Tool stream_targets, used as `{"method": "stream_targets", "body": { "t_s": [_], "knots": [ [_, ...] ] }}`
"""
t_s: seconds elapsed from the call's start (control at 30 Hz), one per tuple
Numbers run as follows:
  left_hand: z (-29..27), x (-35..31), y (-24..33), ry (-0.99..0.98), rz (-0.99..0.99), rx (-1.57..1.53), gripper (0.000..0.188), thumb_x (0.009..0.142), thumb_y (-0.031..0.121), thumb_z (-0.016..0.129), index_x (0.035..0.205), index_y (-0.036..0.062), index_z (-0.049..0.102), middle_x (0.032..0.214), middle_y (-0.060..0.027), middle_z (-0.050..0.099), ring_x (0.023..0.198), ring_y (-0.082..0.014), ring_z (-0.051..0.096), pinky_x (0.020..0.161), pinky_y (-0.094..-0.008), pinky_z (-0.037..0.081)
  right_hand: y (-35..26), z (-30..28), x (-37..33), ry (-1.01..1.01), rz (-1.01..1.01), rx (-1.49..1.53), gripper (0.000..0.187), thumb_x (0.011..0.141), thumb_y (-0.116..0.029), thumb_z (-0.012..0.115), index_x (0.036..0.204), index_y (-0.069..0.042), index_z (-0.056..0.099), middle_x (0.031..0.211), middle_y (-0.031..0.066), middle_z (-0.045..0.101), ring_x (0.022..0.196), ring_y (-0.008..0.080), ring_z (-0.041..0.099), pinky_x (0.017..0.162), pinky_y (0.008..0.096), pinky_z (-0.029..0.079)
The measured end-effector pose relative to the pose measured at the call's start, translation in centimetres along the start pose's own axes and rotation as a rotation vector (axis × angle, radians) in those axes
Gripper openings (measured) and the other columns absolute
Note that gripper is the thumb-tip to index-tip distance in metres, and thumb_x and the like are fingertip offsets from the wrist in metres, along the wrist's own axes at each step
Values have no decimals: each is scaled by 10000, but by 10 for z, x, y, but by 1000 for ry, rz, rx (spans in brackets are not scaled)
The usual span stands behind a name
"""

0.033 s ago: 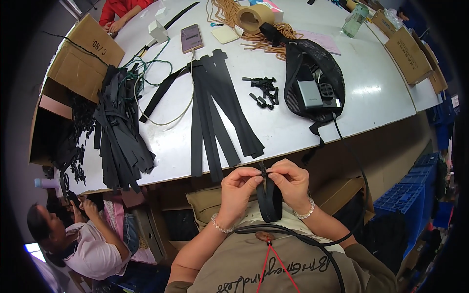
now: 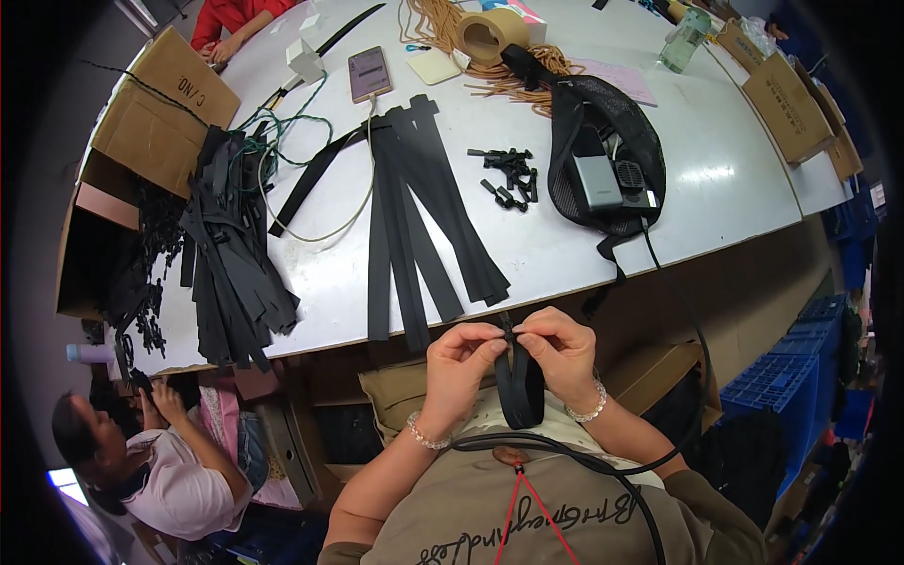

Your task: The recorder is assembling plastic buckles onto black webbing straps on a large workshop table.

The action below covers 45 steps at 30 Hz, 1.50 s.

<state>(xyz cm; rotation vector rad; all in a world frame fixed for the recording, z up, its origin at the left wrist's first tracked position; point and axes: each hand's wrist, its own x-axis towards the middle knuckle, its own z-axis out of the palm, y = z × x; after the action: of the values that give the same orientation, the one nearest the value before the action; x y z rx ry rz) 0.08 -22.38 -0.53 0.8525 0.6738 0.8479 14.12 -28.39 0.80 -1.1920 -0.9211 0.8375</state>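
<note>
Just below the white table's front edge (image 2: 565, 273), my left hand (image 2: 460, 365) and my right hand (image 2: 562, 353) are close together. Both pinch the top of a black strap (image 2: 521, 394) folded into a hanging loop over my lap. A small black slider sits between my fingertips at the strap's top. Each wrist wears a beaded bracelet. A fan of long black straps (image 2: 414, 221) lies on the table just beyond my hands.
A heap of black straps (image 2: 235, 259) lies at the left by an open cardboard box (image 2: 141, 113). Small black clips (image 2: 508, 174), a black mesh bag (image 2: 607, 160), a phone (image 2: 369, 72) and a tape roll (image 2: 490, 36) are farther back. Another person (image 2: 141, 461) works at lower left; blue crates (image 2: 791, 377) stand at the right.
</note>
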Motion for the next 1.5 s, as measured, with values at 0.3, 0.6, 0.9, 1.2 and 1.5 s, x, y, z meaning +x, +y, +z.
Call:
{"method": "stream_targets", "body": {
  "t_s": [0.3,0.6,0.9,1.2,1.5],
  "knots": [
    [0,-1,7,-12,-98,-32,130,828,-16,635,951,-17,593,924,-57,628,823,-93,595,763,-218,497,4,5,-1,1,57,87,75,841,25,606,914,36,619,826,36,603,688,59,544,598,176,455],
    [2,0,10,30,-81,15,149,822,-36,634,965,-34,593,909,-68,637,812,-93,606,744,-209,513,0,-1,4,-154,232,-85,62,870,-34,581,891,20,559,770,1,567,631,22,506,541,155,411],
    [0,0,9,76,-38,91,183,798,-49,658,963,-19,584,876,-44,616,781,-71,589,712,-186,509,-7,5,12,-147,212,-44,152,851,-30,610,990,26,634,787,15,625,677,33,570,566,151,456],
    [5,-1,16,106,2,154,244,777,-52,680,1003,-14,596,868,-22,603,785,-51,567,702,-173,496,-2,14,7,-53,342,211,127,864,-58,605,958,16,648,805,29,643,671,38,576,549,157,462],
    [1,1,14,87,48,189,277,791,-43,669,1063,-5,633,894,-14,619,793,-48,556,725,-175,483,3,20,7,17,420,364,149,876,-44,590,995,42,616,830,46,641,706,61,598,600,184,509]
  ]
}}
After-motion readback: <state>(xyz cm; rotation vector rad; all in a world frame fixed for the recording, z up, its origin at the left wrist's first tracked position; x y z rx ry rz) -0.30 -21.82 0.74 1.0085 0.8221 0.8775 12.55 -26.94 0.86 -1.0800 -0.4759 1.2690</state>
